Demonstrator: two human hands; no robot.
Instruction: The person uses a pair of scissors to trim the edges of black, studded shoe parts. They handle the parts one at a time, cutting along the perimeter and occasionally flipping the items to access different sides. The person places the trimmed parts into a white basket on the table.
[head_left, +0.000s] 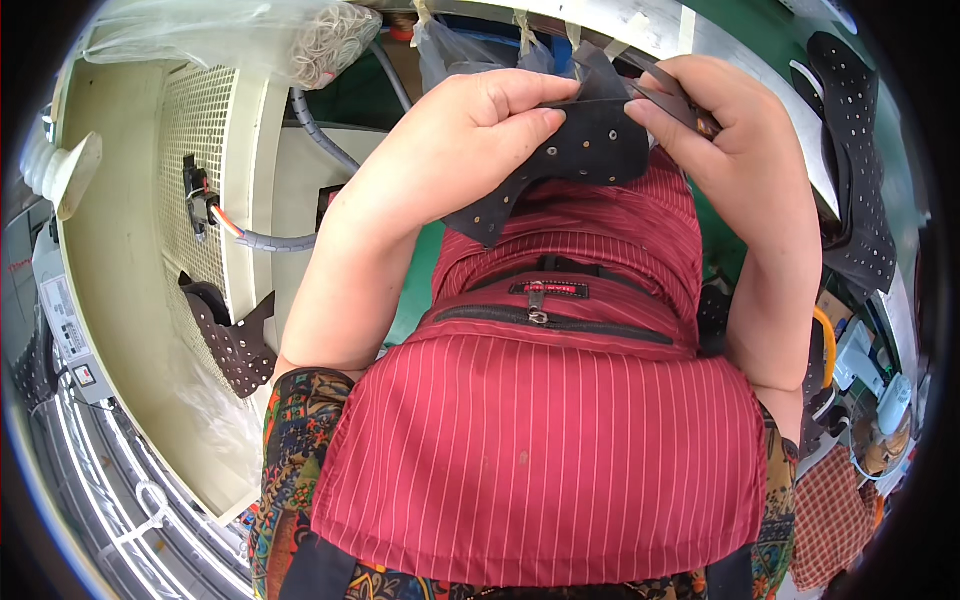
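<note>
A black, leather-like piece studded with small metal eyelets (590, 150) is held up in front of my red pinstriped apron. My left hand (480, 130) pinches its upper edge between thumb and forefinger. On the other side, my right hand (720, 125) is closed on a thin, dark, pointed flap (672, 92) that meets the studded piece. Whether this flap belongs to the same piece, I cannot tell. The palm-side fingers of both hands are largely hidden.
To the left stands a cream metal tray (125, 290) with a mesh panel, holding another studded black piece (235, 340). A bundle of pale cords (335, 45) in clear plastic lies at its far end. More studded black pieces (850, 150) rest at the right. A grey hose (325, 130) curves nearby.
</note>
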